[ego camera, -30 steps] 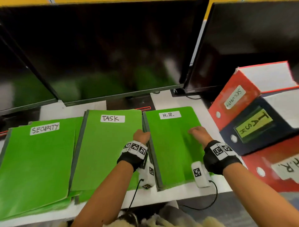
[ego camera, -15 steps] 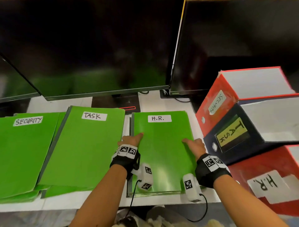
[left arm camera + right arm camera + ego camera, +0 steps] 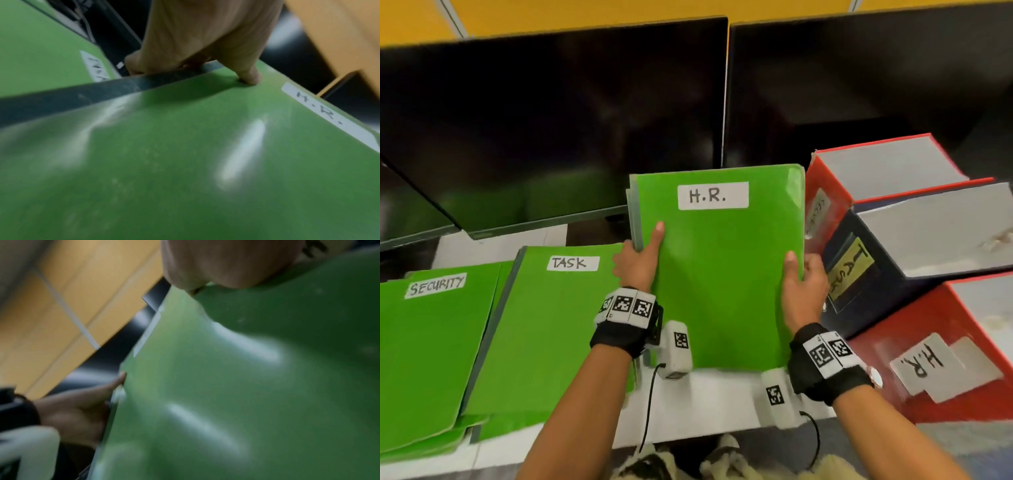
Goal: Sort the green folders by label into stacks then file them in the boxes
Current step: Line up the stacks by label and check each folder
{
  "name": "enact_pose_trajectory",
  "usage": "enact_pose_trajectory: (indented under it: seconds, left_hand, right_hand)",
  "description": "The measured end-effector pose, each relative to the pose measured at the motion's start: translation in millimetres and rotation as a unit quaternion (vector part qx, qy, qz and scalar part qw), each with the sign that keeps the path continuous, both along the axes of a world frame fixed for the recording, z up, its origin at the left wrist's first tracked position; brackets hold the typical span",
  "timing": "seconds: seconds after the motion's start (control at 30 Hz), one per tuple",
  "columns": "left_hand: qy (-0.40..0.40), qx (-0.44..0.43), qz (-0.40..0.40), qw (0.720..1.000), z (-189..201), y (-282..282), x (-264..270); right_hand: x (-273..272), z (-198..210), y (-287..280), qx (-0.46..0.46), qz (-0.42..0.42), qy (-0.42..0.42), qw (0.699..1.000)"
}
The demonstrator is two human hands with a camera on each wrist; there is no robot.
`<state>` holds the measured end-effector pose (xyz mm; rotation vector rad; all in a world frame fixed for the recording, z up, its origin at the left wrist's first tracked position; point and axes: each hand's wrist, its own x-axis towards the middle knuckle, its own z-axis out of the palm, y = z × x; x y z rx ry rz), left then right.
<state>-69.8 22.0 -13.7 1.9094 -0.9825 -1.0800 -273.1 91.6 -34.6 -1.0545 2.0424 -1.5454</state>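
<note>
- The H.R. stack (image 3: 722, 274) of green folders is held raised above the white desk (image 3: 722, 394), its long axis running away from the person, label end farthest and tipped upward, cover facing the person.
- The left hand (image 3: 637, 263) grasps its left edge at the grey spine, thumb pressed flat on the cover, fingers curled behind.
- The right hand (image 3: 803, 291) grasps the right edge the same way, thumb on the cover, fingers out of sight behind.
- How many folders the stack holds cannot be told; at least two edges show at its top left corner.
- Two more green stacks lie flat to the left: the TASK stack (image 3: 551, 335) just beside the left wrist, the SECURITY stack (image 3: 428, 353) beyond it, their edges overlapping.
- Three boxes stand close to the right, leaning: a red one marked Security (image 3: 825, 192), a dark one marked Task (image 3: 859, 270), a red one marked H.R. (image 3: 928, 366) nearest.
- Two dark monitors (image 3: 551, 120) wall off the back of the desk; bare white surface shows beneath the raised stack.
</note>
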Motion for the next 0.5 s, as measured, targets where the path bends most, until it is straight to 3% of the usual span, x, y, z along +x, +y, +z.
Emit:
enact_pose_trajectory:
  seconds: [0.1,0.23,0.33,0.5]
  left_hand:
    - [0.124,-0.193,0.019,0.973,29,-1,-6]
    - [0.174,-0.29,0.007,0.941,48,9,-11]
    - [0.179,-0.33,0.002,0.927,61,17,-23]
    - [0.089,-0.381,0.038,0.92,83,17,-25]
  right_hand:
    - [0,27,3,-0.084,-0.02,0.019,0.996]
    - [-3,41,2,-0.151,-0.009,-0.017,0.988]
    - [-5,50,4,-0.193,0.008,-0.074,0.978]
    - [-5,87,2,-0.249,-0.014,-0.134,0.959]
